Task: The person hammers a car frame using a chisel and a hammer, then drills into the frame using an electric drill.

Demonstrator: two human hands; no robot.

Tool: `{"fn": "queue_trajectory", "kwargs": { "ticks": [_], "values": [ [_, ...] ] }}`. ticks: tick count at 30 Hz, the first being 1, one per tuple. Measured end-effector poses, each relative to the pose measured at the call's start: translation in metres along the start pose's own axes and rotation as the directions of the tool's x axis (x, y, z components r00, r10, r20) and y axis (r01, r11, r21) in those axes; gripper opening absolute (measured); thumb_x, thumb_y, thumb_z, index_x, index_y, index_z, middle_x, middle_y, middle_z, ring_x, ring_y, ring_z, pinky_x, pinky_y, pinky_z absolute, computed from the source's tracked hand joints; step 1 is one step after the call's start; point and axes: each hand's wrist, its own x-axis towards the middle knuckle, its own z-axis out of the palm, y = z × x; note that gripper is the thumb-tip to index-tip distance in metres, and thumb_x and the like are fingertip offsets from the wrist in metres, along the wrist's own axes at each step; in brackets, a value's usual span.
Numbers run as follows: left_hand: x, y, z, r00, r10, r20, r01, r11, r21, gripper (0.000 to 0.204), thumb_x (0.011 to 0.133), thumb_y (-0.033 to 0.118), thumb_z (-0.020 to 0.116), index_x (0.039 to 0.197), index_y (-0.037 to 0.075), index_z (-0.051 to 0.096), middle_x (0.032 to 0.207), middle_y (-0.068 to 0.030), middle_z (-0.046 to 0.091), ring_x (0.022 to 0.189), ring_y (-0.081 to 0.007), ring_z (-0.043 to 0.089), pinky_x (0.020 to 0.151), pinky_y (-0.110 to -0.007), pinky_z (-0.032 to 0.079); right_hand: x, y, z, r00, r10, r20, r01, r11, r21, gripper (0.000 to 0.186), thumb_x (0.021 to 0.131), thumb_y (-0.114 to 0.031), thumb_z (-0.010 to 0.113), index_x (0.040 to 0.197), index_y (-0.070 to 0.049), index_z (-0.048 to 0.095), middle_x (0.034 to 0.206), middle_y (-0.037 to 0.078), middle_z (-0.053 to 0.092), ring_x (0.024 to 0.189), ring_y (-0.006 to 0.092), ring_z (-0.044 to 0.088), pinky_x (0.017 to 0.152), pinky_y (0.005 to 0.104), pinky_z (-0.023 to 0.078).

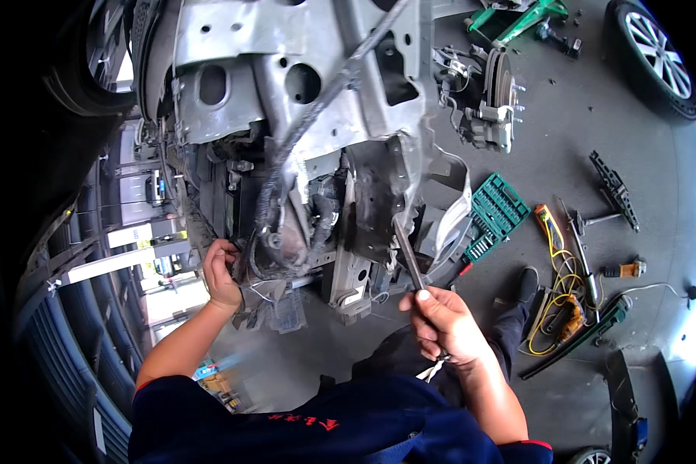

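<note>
My right hand (445, 323) is closed around the lower end of a flat metal bar (410, 254). The bar's upper end meets the torn edge of a dark metal frame rail (375, 197) on a stripped car front; whether it is wedged in, I cannot tell. Below that palm hangs something small and whitish (435, 370). At the left, my left hand (221, 272) has its fingers curled against the edge of the car's front structure (243, 271), fingertips partly hidden. Between both hands hangs a thick, dark wrapped cable (286, 151), which runs up across the bare grey sheet metal (232, 31).
A green socket set case (499, 207) lies open right of the car. Beyond it are a yellow-orange power tool (572, 317) with yellow cable, a brake disc assembly (499, 89), a wheel (657, 58), a green jack (522, 19) and a long dark green bar (580, 340).
</note>
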Motion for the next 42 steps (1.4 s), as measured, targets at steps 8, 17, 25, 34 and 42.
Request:
{"fn": "queue_trajectory", "kwargs": {
  "ticks": [8,17,25,34,42],
  "values": [
    [0.003,-0.001,-0.007,0.992,0.038,0.121,-0.013,0.981,-0.194,0.026,0.101,0.022,0.041,0.088,0.000,0.050,0.081,-0.0056,0.048,0.076,-0.0158,0.048,0.072,-0.029,0.040,0.000,0.011,0.056,0.977,-0.049,-0.207,0.075,0.990,0.122,0.032,0.110,-0.033,0.046,0.104,-0.004,0.058,0.057,-0.001,0.041,0.039,0.0105,0.036,0.038,0.0271,0.031],
    [0.005,0.000,-0.006,0.989,0.091,0.113,-0.068,0.979,-0.194,0.019,0.098,0.015,0.042,0.087,0.001,0.050,0.079,-0.0063,0.046,0.075,-0.0157,0.048,0.072,-0.030,0.042,0.005,0.019,0.072,0.954,-0.123,-0.272,0.154,0.984,0.093,0.033,0.111,-0.033,0.045,0.103,-0.004,0.058,0.057,-0.001,0.039,0.039,0.0109,0.034,0.038,0.0276,0.030],
    [0.005,-0.009,-0.001,0.995,0.066,0.072,-0.044,0.962,-0.269,0.027,0.101,0.023,0.043,0.086,0.001,0.051,0.078,-0.0041,0.048,0.074,-0.0137,0.048,0.071,-0.029,0.041,0.005,0.021,0.013,0.992,-0.088,-0.085,0.095,0.992,0.081,0.038,0.111,-0.036,0.046,0.106,-0.001,0.061,0.058,-0.003,0.041,0.040,0.0087,0.035,0.039,0.0261,0.033],
    [0.004,-0.027,0.003,0.994,0.105,0.035,-0.085,0.928,-0.364,0.021,0.099,0.017,0.047,0.087,0.001,0.054,0.083,-0.0019,0.055,0.082,-0.0128,0.051,0.079,-0.026,0.042,-0.100,0.168,-0.026,0.962,-0.111,-0.250,-0.015,0.892,-0.451,0.039,0.104,-0.040,0.061,0.094,-0.003,0.061,0.063,0.001,0.053,0.048,0.0091,0.048,0.044,0.0260,0.039],
    [-0.009,-0.035,-0.002,0.989,0.090,0.117,0.000,0.791,-0.612,0.051,0.107,0.038,0.034,0.110,0.000,0.067,0.102,-0.0075,0.066,0.091,-0.0153,0.058,0.086,-0.030,0.046,-0.096,0.322,-0.212,0.320,-0.285,-0.903,-0.793,0.442,-0.420,0.032,0.100,-0.024,0.057,0.104,0.007,0.065,0.078,0.019,0.070,0.064,0.0306,0.070,0.061,0.0424,0.057]
  ]
}}
